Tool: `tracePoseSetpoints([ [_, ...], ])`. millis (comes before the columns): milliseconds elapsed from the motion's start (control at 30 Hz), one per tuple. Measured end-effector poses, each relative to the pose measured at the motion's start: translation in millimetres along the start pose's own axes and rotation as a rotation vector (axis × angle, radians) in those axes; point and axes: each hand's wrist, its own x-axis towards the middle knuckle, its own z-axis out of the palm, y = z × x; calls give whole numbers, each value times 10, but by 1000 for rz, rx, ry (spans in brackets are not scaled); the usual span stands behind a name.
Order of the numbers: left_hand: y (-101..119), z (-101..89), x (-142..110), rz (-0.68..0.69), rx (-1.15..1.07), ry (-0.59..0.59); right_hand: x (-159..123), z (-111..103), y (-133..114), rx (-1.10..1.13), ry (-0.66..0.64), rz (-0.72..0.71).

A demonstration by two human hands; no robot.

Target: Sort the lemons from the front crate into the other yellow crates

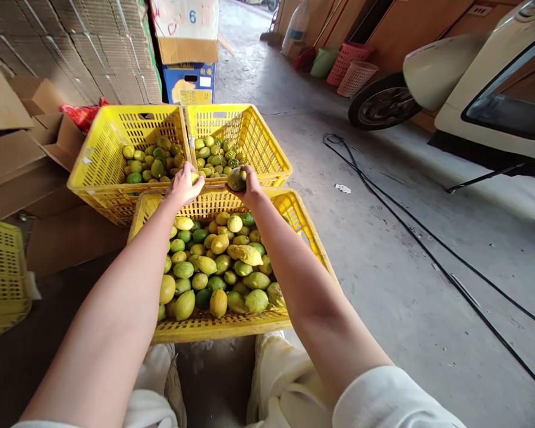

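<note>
My left hand (183, 189) is closed around a yellow lemon (195, 177), mostly hidden by the fingers, above the inner wall between the crates. My right hand (251, 189) grips a dark green lemon (237, 179) over the near rim of the back right crate (271, 156). Below both arms is the front yellow crate (310, 229), holding many green and yellow lemons (220, 244). The back left crate (111, 128) has a heap of greenish-yellow lemons (154, 157). Several more lemons (218, 156), some striped with shadow, lie in the back right crate.
Flattened cardboard (71, 47) is stacked at the back left, beside opened boxes (13, 160). Another yellow crate (2, 273) stands at far left. A black cable (405, 220) crosses the floor at right, near a parked scooter (485, 89). Pink baskets (350, 62) stand behind.
</note>
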Motion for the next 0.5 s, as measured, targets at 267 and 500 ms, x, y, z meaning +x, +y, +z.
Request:
tracePoseSetpoints([
  [267,-35,-6,35,-109,-14,-35,-166,20,-91,228,-4,68],
  [500,-79,119,-55,145,299,-300,-197,368,-61,221,-246,114],
])
